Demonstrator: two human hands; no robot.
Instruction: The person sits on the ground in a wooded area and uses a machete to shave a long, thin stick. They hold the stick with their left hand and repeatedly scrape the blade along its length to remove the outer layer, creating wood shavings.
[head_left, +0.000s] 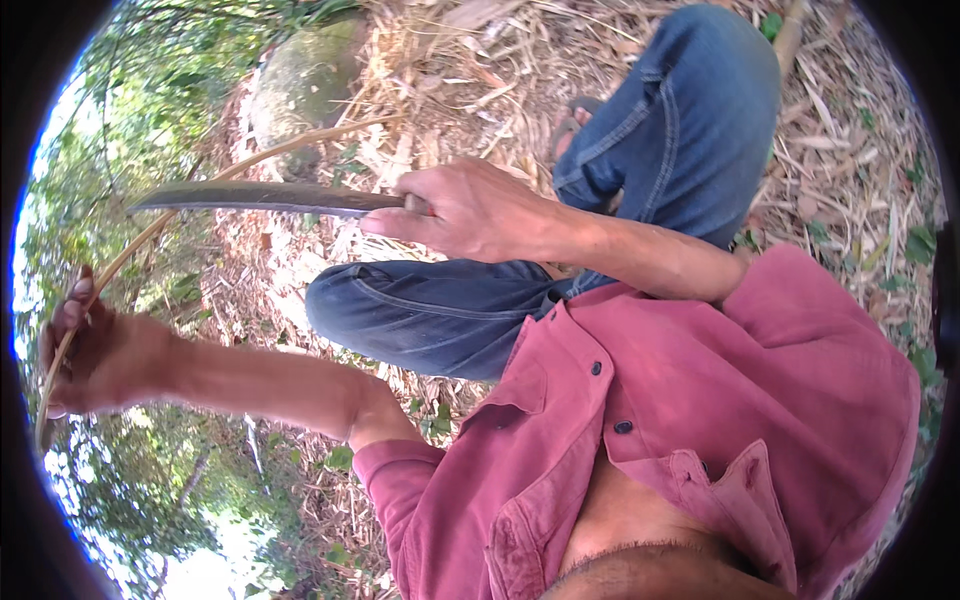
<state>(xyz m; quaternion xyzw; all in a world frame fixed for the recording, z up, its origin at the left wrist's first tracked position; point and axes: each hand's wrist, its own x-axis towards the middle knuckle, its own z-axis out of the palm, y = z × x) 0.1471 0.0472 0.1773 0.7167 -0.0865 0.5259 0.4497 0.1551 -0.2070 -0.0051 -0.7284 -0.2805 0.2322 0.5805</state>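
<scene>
Handle hidden inside the fist, the right hand (pixel 470 212) grips a long dark metal blade (pixel 262 197) across the thin curved bamboo strip (pixel 170 212); the outstretched left hand (pixel 88 352) clasps the strip's lower end.

No packages, labels, signs or screens show anywhere in this view.
</scene>
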